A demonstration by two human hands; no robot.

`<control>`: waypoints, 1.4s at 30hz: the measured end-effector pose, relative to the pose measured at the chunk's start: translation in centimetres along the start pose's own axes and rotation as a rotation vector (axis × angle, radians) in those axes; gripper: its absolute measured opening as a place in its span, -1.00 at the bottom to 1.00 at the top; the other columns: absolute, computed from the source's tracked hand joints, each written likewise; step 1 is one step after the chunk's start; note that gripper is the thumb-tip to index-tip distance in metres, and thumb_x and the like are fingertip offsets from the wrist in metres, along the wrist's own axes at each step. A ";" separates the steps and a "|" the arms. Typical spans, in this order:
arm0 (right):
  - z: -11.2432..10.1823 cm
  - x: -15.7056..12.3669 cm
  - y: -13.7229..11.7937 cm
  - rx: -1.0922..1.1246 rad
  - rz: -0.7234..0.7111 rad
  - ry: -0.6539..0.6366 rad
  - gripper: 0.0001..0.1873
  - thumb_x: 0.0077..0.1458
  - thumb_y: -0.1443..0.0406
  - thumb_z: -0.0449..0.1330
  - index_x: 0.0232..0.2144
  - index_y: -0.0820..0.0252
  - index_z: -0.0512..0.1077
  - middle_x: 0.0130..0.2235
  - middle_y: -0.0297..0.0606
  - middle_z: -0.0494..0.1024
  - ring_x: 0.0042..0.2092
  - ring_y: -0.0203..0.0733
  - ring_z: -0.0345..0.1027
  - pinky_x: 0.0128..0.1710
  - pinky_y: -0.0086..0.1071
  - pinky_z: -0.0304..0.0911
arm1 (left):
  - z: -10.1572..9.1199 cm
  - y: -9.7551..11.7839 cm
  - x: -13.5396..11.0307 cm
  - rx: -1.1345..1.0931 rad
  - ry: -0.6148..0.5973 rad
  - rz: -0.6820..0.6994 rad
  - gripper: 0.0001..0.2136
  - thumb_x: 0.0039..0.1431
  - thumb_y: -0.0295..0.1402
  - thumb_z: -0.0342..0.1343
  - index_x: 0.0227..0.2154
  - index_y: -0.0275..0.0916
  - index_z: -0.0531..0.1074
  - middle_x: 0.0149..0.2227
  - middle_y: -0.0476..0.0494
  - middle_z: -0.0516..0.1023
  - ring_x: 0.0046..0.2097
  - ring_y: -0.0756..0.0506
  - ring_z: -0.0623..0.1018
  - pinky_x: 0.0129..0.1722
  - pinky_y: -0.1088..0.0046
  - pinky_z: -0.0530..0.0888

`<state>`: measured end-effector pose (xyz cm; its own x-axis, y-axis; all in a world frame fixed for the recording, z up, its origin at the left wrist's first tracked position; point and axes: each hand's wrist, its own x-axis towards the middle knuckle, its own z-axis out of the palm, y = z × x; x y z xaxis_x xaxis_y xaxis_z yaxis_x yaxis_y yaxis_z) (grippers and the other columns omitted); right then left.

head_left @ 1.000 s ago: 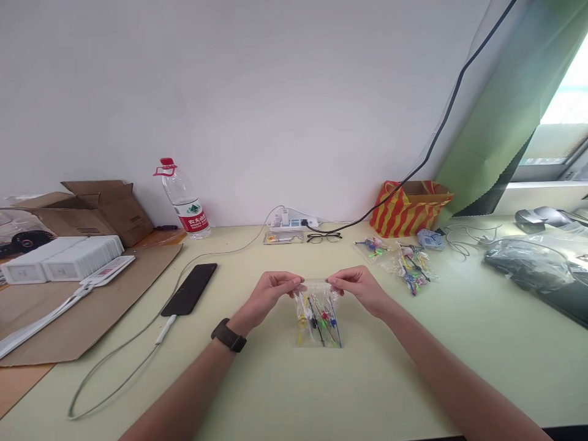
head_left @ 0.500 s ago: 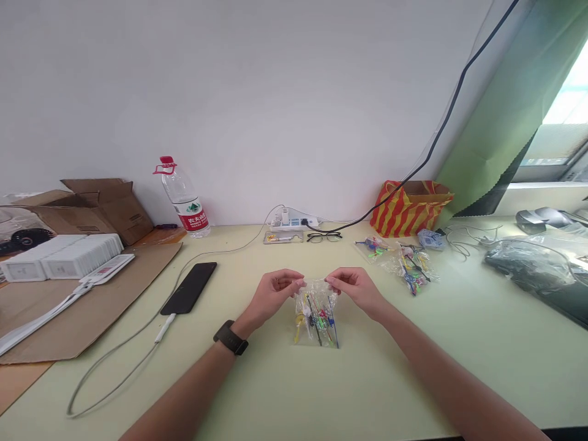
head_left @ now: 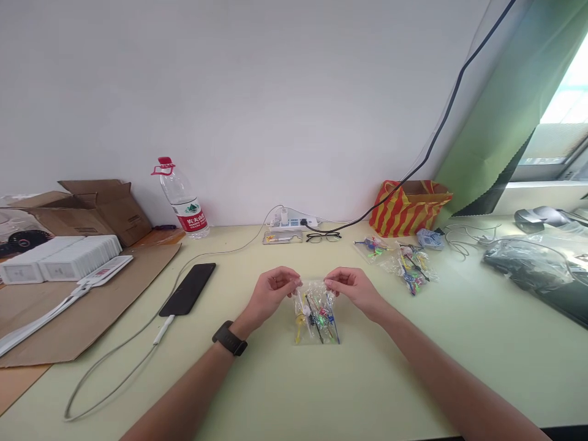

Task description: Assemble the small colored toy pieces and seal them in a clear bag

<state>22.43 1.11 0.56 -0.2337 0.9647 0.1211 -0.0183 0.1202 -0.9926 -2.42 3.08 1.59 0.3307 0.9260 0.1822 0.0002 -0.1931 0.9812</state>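
Note:
A clear plastic bag (head_left: 316, 315) hangs between my two hands above the pale green table (head_left: 294, 392). Inside it are several small coloured plastic pieces, with yellow, black, blue, green and red among them. My left hand (head_left: 274, 293), with a dark watch on the wrist, pinches the bag's upper left corner. At the upper right corner, my right hand (head_left: 353, 290) grips the plastic between thumb and forefinger. The top edge is stretched between them; whether it is sealed I cannot tell.
Two similar bags (head_left: 413, 267) lie at the right, before a red-and-yellow striped bag (head_left: 407, 211). Glasses (head_left: 324, 236) and a power strip (head_left: 294, 222) are by the wall. On the left are a phone (head_left: 188, 289) with cable, a water bottle (head_left: 186, 205) and cardboard (head_left: 46, 331).
My left hand has shifted very slightly left and up at the bag's corner. The bag's lower edge sits a touch higher. Both hands keep their pinch.

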 end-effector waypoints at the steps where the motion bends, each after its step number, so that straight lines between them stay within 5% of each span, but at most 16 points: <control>1: 0.0 0.0 0.0 0.005 -0.003 0.010 -0.64 0.02 0.02 0.43 -0.34 0.19 0.59 -0.39 -0.28 0.55 -0.34 -0.23 0.34 -0.30 -0.32 0.28 | 0.0 0.1 -0.1 0.019 -0.007 0.004 -0.80 0.13 -0.26 0.37 -0.24 -0.25 0.61 -0.38 -0.09 0.61 -0.36 -0.02 0.53 -0.31 0.46 0.48; 10: 0.6 -0.1 0.5 0.062 -0.012 0.079 -0.65 -0.04 0.08 0.46 -0.26 0.18 0.66 -0.40 -0.26 0.57 -0.34 -0.21 0.35 -0.31 -0.30 0.27 | -0.1 -0.3 -0.2 -0.013 0.015 -0.035 -0.64 0.05 -0.23 0.43 -0.09 -0.23 0.62 -0.32 -0.14 0.65 -0.27 -0.08 0.58 -0.22 0.40 0.52; 14: 0.5 0.0 0.8 0.166 0.022 0.080 -0.68 -0.06 0.14 0.46 -0.24 0.17 0.70 -0.41 -0.25 0.58 -0.35 -0.23 0.33 -0.29 -0.30 0.26 | -0.1 0.2 -0.1 -0.014 -0.007 -0.069 -0.77 0.04 -0.23 0.43 -0.29 -0.26 0.68 -0.33 -0.17 0.66 -0.31 -0.06 0.54 -0.26 0.42 0.49; 22: 0.4 -0.2 0.7 0.268 0.043 0.061 -0.81 -0.07 0.24 0.40 -0.35 0.15 0.72 -0.41 -0.21 0.57 -0.32 -0.20 0.35 -0.30 -0.30 0.21 | -0.5 0.2 -0.2 -0.077 -0.051 -0.106 -0.76 0.10 -0.28 0.39 -0.18 -0.26 0.70 -0.33 -0.21 0.67 -0.30 -0.06 0.52 -0.23 0.39 0.47; 35: 0.5 -0.5 0.0 0.119 -0.057 -0.002 -0.76 0.06 0.14 0.36 -0.29 0.15 0.71 -0.38 -0.22 0.55 -0.32 -0.19 0.30 -0.24 -0.26 0.26 | -0.3 0.1 -0.2 -0.244 0.035 -0.111 -0.86 0.05 -0.36 0.36 -0.33 -0.27 0.72 -0.39 -0.19 0.64 -0.34 -0.06 0.52 -0.21 0.36 0.49; 42: 0.7 -0.5 0.0 -0.003 -0.084 0.040 -0.59 0.08 0.03 0.38 -0.10 0.13 0.65 -0.37 -0.25 0.58 -0.30 -0.18 0.40 -0.24 -0.26 0.34 | -0.4 0.4 -0.3 -0.008 0.015 -0.052 -0.81 0.07 -0.24 0.41 -0.35 -0.27 0.70 -0.42 -0.15 0.62 -0.36 -0.05 0.51 -0.29 0.42 0.47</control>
<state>21.88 0.43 0.51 -0.1926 0.9597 0.2046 -0.0330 0.2020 -0.9788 -2.85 2.87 1.91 0.3166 0.9393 0.1322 0.0097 -0.1425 0.9897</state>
